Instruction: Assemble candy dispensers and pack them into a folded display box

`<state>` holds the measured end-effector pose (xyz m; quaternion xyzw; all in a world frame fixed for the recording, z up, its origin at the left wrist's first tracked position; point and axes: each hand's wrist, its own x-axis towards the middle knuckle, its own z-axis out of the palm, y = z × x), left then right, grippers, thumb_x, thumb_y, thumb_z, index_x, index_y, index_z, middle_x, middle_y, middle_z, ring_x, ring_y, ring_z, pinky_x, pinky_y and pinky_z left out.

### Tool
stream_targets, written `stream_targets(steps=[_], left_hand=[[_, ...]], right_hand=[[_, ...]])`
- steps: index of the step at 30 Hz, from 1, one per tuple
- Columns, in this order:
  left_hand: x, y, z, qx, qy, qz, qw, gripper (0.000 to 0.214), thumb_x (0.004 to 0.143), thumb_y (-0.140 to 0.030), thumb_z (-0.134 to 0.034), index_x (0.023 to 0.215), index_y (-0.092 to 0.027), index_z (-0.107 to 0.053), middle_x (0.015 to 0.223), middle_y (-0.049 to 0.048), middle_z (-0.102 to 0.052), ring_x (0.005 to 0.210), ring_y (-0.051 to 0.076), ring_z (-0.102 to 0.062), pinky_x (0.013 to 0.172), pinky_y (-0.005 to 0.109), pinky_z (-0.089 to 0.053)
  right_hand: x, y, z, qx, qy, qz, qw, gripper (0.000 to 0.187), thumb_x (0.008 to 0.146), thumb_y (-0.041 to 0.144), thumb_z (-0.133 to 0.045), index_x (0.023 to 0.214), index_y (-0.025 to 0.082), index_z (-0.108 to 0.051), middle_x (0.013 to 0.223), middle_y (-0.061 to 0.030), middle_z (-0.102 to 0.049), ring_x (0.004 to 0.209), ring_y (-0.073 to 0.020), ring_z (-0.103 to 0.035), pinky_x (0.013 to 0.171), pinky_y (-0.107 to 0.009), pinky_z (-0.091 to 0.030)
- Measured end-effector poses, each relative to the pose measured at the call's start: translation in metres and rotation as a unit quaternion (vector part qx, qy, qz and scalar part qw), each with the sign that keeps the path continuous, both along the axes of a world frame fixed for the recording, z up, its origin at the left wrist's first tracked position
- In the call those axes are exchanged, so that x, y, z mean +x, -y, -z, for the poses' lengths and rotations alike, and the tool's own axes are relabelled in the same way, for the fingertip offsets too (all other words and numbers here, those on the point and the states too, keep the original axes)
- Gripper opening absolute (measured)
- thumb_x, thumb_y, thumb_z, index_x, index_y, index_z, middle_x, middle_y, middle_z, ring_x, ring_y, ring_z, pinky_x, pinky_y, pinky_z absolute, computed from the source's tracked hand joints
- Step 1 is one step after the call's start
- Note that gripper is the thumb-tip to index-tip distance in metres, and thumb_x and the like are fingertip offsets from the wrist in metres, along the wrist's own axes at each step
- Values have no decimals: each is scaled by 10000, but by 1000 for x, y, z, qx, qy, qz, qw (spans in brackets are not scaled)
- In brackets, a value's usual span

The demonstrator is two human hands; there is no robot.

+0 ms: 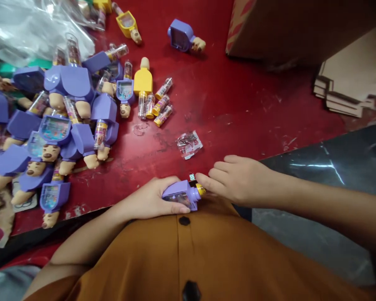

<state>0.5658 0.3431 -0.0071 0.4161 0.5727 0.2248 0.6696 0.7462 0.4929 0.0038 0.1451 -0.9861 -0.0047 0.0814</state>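
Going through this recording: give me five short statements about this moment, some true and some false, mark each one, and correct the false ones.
1. The left hand grips a purple toy. True.
2. The right hand holds a yellow toy. False: its fingers reach toward the yellow end of the purple toy.
3. A small clear packet lies on the red table. True.
4. The stacked cardboard lies left of the purple toy pile. False: the cardboard is at the right of the view, the pile at the left.
5. Loose tubes lie on the table near the pile. True.
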Motion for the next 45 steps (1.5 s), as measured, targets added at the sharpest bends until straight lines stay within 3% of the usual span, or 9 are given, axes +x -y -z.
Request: stream_targets(steps=[4,9,14,21,29,38,41,43,45], left_hand=[[10,4,-5,19,-26,16,999,291,694,-371,-675,858,-164,-555,739,-41,-608,651,101,-557,589,189,-408],[30,15,-5,51,-215,16,975,354,676,-482,-662,800,-167,-558,691,-9,-612,619,142,-566,546,223,-378],[37,21,-2,75,-293,109,947,342,733,-497,-600,847,-177,-563,732,28,-640,626,182,-592,532,245,-371],[36,22,6,39,-273,118,954,385,719,-509,-618,918,-185,-561,829,37,-667,725,204,-633,577,246,-432],[10,5,-15,97,-433,167,881,307,810,-488,-498,902,-199,-550,817,62,-675,738,286,-650,616,370,-495],[4,14,-3,30,-429,93,898,289,712,-406,-640,922,-214,-595,866,67,-690,793,295,-652,650,358,-498],[-28,4,-25,63,-505,16,861,296,750,-483,-563,877,-217,-592,812,74,-678,742,286,-643,606,345,-465],[-64,-8,-47,66,-592,-92,798,389,784,-568,-453,903,-220,-579,783,83,-661,708,286,-630,586,350,-442],[-109,-21,-65,44,-686,-194,700,460,820,-581,-359,978,-195,-554,824,119,-648,759,319,-620,616,376,-437]], right_hand=[[6,10,-3,-31,-43,-5,999,269,921,289,-366,861,128,-573,537,13,-444,519,-119,-371,537,-285,-213],[9,21,-1,-80,8,7,997,296,903,306,-367,695,160,-518,518,6,-434,495,-127,-364,553,-299,-218],[16,34,9,-180,94,40,978,323,918,335,-332,716,158,-512,542,1,-499,495,-123,-421,572,-287,-257],[14,40,27,-352,260,127,890,216,799,352,-560,685,168,-547,559,16,-554,502,-104,-460,516,-246,-236],[-24,17,8,-264,256,132,920,197,822,332,-490,761,159,-563,669,-38,-614,622,-175,-566,602,-293,-334],[-43,24,26,-263,207,115,935,168,718,389,-604,709,226,-567,606,9,-609,547,-151,-540,544,-291,-395],[-90,-19,1,-361,227,69,902,211,752,397,-611,874,228,-583,786,26,-637,661,-120,-575,564,-222,-428],[-131,-61,-16,-372,75,214,900,251,765,355,-602,979,231,-564,915,11,-627,784,-124,-578,678,-214,-453],[-169,-107,-20,-345,-21,339,875,332,854,336,-470,1115,133,-496,1076,-120,-559,979,-204,-521,848,-321,-409]])
